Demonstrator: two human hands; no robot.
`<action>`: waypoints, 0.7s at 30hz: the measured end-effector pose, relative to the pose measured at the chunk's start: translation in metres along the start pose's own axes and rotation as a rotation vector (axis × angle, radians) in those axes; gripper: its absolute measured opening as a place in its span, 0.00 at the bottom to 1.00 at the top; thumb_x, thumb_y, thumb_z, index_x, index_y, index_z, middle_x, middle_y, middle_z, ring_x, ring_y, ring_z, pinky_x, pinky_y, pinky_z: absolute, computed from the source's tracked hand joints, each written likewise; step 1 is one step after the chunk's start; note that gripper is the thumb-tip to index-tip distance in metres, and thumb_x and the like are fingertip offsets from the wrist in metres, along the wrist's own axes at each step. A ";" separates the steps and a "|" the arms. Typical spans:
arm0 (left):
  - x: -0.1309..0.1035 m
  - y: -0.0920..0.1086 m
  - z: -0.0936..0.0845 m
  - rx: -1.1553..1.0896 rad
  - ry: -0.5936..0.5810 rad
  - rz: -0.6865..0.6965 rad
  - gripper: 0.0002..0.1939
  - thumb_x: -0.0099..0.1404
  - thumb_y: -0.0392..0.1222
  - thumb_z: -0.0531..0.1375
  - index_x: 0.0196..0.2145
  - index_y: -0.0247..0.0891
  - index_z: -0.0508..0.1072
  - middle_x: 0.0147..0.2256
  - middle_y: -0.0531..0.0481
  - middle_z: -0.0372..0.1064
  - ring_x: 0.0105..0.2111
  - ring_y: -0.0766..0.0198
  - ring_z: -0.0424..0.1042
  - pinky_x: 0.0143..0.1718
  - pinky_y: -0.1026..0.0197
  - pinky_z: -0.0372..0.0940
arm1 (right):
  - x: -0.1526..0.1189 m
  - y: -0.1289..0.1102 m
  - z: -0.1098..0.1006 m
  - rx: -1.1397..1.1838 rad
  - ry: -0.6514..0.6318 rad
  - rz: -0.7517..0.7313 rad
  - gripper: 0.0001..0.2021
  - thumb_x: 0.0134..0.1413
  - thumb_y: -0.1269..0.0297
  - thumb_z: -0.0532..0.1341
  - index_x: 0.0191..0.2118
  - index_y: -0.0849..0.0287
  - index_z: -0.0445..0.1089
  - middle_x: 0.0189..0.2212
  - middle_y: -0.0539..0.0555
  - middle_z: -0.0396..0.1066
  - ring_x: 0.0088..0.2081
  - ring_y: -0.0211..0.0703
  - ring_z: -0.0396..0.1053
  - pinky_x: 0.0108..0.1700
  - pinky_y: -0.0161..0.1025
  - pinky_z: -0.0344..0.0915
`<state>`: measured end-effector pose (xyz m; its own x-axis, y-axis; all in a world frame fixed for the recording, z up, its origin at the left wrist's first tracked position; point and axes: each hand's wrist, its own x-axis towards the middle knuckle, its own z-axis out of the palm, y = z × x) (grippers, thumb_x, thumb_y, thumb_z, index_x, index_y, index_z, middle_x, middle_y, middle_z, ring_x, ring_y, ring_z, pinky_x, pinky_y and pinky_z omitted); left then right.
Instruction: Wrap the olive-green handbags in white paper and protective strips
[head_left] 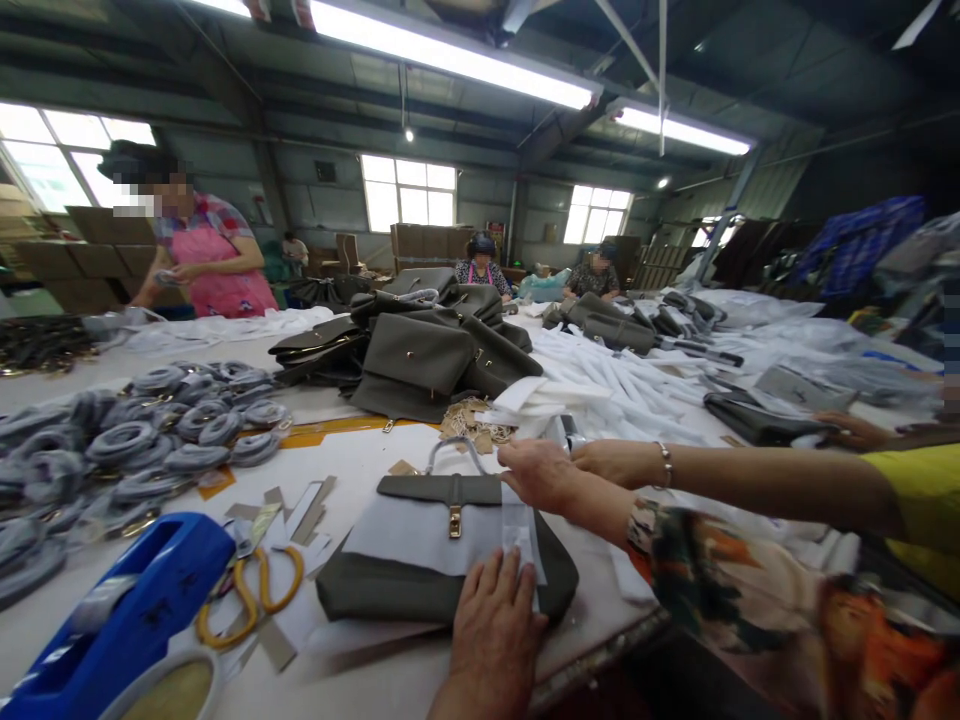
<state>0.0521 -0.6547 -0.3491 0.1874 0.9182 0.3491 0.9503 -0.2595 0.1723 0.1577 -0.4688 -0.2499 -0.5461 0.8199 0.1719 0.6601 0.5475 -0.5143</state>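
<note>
A dark olive handbag (pixel 450 590) lies on the table in front of me, with a white sheet (pixel 412 535) across its front under the flap. A gold clasp (pixel 455 522) hangs at the flap's middle, and the wrapped handle (pixel 457 445) arches above. My left hand (pixel 496 615) is flat on the bag's lower right front, fingers stretched over the sheet's edge. At the flap's upper right, my right hand (pixel 538 475) has its fingers curled together; what they pinch is hidden. A clear strip (pixel 517 520), seemingly tape, runs down the sheet between my hands.
A co-worker's arm (pixel 720 470) with a bracelet reaches in behind my right hand. To the left are a blue tape dispenser (pixel 127 610), yellow-handled scissors (pixel 251 600) and several coiled grey straps (pixel 142 440). Handbags (pixel 416 350) are piled behind, beside white padding (pixel 622 380).
</note>
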 end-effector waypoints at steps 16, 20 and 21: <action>-0.002 -0.007 0.003 0.099 0.074 0.072 0.24 0.69 0.49 0.59 0.61 0.48 0.68 0.60 0.48 0.69 0.59 0.53 0.69 0.57 0.49 0.67 | -0.079 0.025 0.019 -0.364 -0.333 -0.348 0.23 0.60 0.70 0.57 0.61 0.56 0.68 0.64 0.58 0.67 0.68 0.72 0.52 0.61 0.75 0.55; -0.002 -0.013 0.011 0.165 0.106 0.098 0.24 0.68 0.48 0.59 0.61 0.49 0.68 0.59 0.49 0.70 0.58 0.55 0.70 0.55 0.51 0.67 | -0.088 0.024 0.022 -0.250 -0.155 -0.301 0.26 0.52 0.70 0.61 0.58 0.58 0.70 0.63 0.60 0.67 0.65 0.69 0.58 0.60 0.69 0.59; -0.001 -0.015 0.014 0.184 0.124 0.109 0.24 0.67 0.47 0.60 0.60 0.49 0.69 0.59 0.49 0.71 0.57 0.55 0.70 0.55 0.51 0.67 | -0.093 0.024 0.023 -0.205 -0.085 -0.299 0.24 0.52 0.71 0.60 0.56 0.58 0.71 0.61 0.60 0.69 0.64 0.66 0.61 0.60 0.66 0.61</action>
<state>0.0407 -0.6474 -0.3650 0.2699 0.8413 0.4684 0.9576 -0.2856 -0.0387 0.2123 -0.5357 -0.2976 -0.7657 0.6064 0.2145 0.5497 0.7901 -0.2713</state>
